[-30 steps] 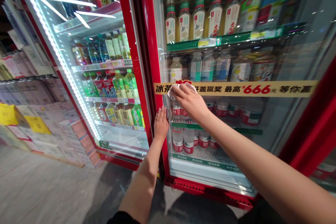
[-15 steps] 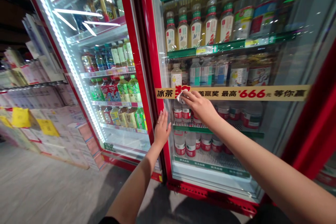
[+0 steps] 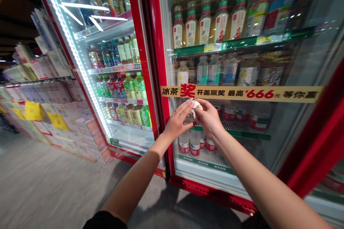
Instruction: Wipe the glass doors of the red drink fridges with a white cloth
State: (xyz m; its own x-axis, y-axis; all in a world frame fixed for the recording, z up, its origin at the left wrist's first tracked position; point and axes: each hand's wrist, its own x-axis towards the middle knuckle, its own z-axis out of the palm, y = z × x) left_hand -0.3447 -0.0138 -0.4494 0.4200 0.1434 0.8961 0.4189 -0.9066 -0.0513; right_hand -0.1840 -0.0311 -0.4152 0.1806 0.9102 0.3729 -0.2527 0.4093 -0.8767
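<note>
A crumpled white tissue (image 3: 194, 109) is bunched up between my two hands, just below the yellow sticker strip (image 3: 215, 93) on the glass door. My right hand (image 3: 208, 116) grips it from the right, thumb and fingers around it. From the left, my left hand (image 3: 179, 120) has its fingers pressed on the same tissue. Both hands are in front of the glass door (image 3: 242, 161) of a red-framed drinks fridge; whether they touch the glass I cannot tell.
Behind the glass stand several bottles (image 3: 205, 21) on shelves. Left of it, another lit drinks fridge (image 3: 139, 39) has a red frame. Stacked cartons (image 3: 77, 125) with yellow tags line the far left, above the grey floor (image 3: 67, 182).
My right hand has come down off the sticker strip with the tissue, uncovering its lettering. My left hand has left the door's edge and moved up and right onto the tissue.
</note>
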